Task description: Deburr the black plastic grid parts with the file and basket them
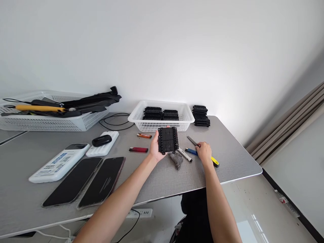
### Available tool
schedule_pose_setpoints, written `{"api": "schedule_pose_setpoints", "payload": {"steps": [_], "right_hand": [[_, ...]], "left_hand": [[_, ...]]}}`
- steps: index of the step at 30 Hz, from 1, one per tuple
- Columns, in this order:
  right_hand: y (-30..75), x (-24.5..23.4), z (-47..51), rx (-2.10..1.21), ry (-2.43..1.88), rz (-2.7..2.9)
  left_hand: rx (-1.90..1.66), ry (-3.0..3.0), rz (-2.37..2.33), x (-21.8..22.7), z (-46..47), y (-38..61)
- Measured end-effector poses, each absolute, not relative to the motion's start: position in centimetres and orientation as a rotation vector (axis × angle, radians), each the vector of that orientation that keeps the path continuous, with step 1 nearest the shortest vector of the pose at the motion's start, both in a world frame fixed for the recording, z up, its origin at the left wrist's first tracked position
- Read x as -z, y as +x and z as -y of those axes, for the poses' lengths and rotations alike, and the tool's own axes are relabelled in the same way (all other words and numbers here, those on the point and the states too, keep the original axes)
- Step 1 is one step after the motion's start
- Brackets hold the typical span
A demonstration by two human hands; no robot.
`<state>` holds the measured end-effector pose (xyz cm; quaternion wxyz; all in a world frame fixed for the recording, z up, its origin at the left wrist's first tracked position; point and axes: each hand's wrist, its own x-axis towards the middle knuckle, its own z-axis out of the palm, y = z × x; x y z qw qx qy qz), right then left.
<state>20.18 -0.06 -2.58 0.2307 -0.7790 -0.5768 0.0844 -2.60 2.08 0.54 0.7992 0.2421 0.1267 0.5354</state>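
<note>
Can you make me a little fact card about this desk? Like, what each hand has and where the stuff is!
Left hand: holding a black plastic piece
Right hand: on a yellow-handled tool; its grip is partly hidden
Near right hand: blue lighter
Between hands: white marker, grey cloth
Left of left hand: red lighter
Middle basket: black pieces inside
Right of that basket: black stack
Phones: two, side by side
Mouse: on a white power bank

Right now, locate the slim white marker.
In the head view, right of centre, the slim white marker lies on the grey tabletop, between the crumpled grey cloth and right hand.
</note>
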Motion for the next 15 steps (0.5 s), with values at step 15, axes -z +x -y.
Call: {"api": "schedule_pose_setpoints", "payload": {"steps": [15], "right_hand": [[11.4,1.3,2.9,-0.387,-1.769,2.011]], "left_hand": [[-1.155,0.494,-0.208,-0.5,-2.6,-3.3]]}}
